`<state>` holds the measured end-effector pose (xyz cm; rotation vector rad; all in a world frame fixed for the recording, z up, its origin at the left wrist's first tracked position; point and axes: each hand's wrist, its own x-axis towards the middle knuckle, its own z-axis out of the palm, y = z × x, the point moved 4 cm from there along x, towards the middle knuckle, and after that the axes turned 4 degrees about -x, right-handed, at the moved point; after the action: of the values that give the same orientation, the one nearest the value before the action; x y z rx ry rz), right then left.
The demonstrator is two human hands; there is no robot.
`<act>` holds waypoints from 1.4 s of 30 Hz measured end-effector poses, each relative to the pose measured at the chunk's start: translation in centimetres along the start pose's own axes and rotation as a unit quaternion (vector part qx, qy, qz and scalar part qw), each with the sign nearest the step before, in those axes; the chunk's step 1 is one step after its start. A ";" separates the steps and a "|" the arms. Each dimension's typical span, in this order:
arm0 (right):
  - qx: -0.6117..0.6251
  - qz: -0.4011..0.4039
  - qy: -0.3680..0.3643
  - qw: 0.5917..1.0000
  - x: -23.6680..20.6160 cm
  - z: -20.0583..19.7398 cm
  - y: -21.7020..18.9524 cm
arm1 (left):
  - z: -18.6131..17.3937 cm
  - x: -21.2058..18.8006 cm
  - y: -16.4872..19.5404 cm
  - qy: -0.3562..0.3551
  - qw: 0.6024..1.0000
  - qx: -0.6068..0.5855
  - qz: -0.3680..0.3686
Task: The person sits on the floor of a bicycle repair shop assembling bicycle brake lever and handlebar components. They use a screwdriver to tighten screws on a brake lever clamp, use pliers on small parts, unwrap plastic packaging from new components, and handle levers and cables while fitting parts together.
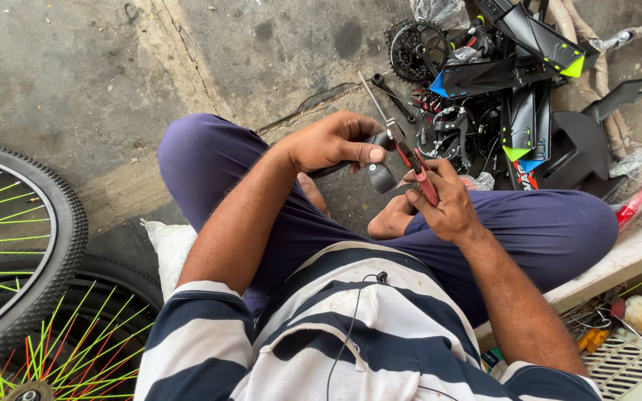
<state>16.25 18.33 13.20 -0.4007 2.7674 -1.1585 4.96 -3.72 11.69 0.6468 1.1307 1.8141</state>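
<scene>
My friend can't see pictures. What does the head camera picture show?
A person sitting cross-legged on a concrete floor holds a black bike part in the left hand and red-handled pliers in the right hand. Black bike parts lie ahead, and wheels with green spokes lie on the left.

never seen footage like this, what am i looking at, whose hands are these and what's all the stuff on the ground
The single picture comes from a camera worn on a person's head, looking down at their own lap as they sit cross-legged on a concrete floor. The left hand grips a dark handlebar grip. The right hand holds red-handled pliers against it. Ahead lies a pile of black bicycle parts with a chainring. At the left are two bicycle wheels with bright green spokes.
</scene>
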 end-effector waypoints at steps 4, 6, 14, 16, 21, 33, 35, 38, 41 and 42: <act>0.009 0.069 -0.007 0.998 0.0 1.1 0.2 | 0.6 0.8 -0.1 0.242 0.844 0.473 0.069; 0.022 0.106 -0.013 0.994 -0.2 1.2 0.3 | 1.7 1.0 -0.3 0.295 0.727 0.607 0.124; 0.043 0.023 -0.027 0.998 -1.7 -1.1 -1.0 | -2.1 1.4 -5.4 0.109 0.976 -0.127 -0.140; 0.025 0.030 -0.028 0.999 -1.8 -0.7 -0.9 | -1.6 1.4 -5.1 0.106 0.985 -0.119 -0.067; 0.094 0.109 -0.032 0.989 -1.8 0.8 0.8 | -0.4 0.2 -1.2 0.340 0.834 0.400 0.169; 0.053 0.232 -0.026 0.971 -3.4 4.0 5.3 | 0.9 2.1 -3.3 0.296 0.810 0.501 0.075; 0.043 0.230 -0.015 0.972 -3.4 4.7 5.4 | 1.4 2.1 -3.4 0.296 0.784 0.531 0.124; 0.067 0.257 -0.019 0.964 -3.5 5.3 5.5 | 1.7 2.3 -3.7 0.282 0.744 0.589 0.141; 0.109 0.258 -0.002 0.960 -3.5 5.4 5.3 | 2.2 2.6 -4.2 0.248 0.702 0.651 0.146; 0.117 0.285 -0.019 0.951 -3.7 5.6 5.5 | 2.4 2.7 -4.4 0.235 0.687 0.671 0.151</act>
<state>19.89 19.26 5.41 0.3755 2.4097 -1.2642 7.29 0.54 8.79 1.2362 2.8892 1.0801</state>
